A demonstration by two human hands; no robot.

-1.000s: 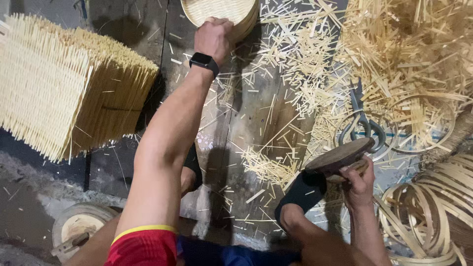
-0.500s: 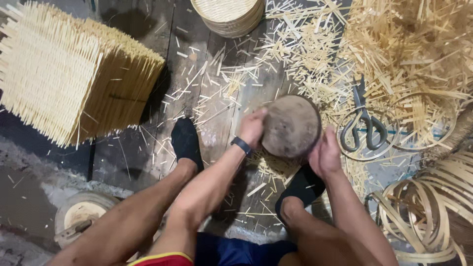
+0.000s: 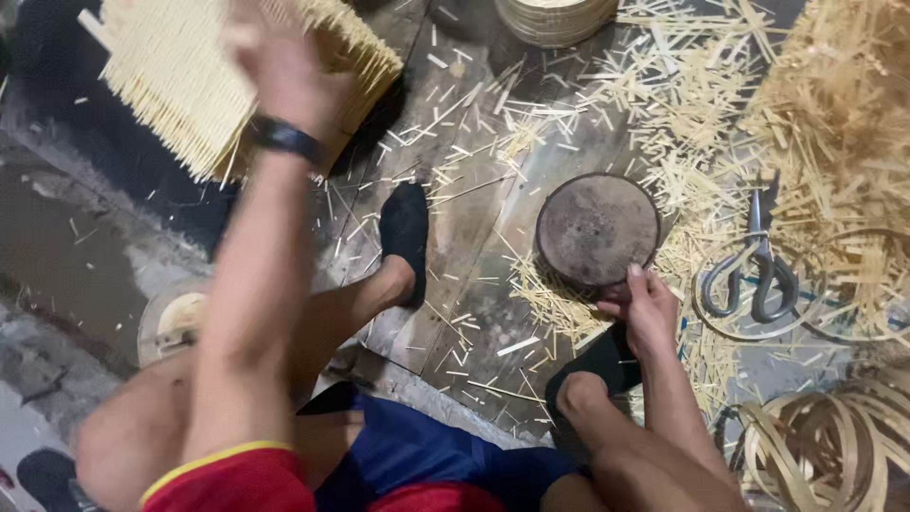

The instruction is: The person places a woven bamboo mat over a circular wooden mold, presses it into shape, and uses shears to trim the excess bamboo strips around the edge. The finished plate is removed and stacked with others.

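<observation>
Woven bamboo mats [image 3: 204,81] sit in a thick pale stack at the far left of the floor [image 3: 474,237], their loose strip ends bristling out along the edges. At the far right a heap of bamboo offcuts [image 3: 834,104] spreads wide, with short splinters scattered from it across the dark boards. Coils of flat bamboo strip [image 3: 825,446] lie at the near right corner. A stack of round woven pieces [image 3: 555,14] shows at the far edge, cut off by the frame. Between the person's two dark slippers lies a round dark disc [image 3: 597,229], flat on the floor over a small bundle of splints. Scissors [image 3: 755,265] with dark handles lie just right of the disc, inside a thin bamboo hoop. The right hand [image 3: 649,308] grips the disc's near rim, fingers curled on its edge. The left hand [image 3: 280,66], with a black watch at the wrist, is raised in front of the mat stack and blurred; whether it is open or holding anything cannot be told.
</observation>
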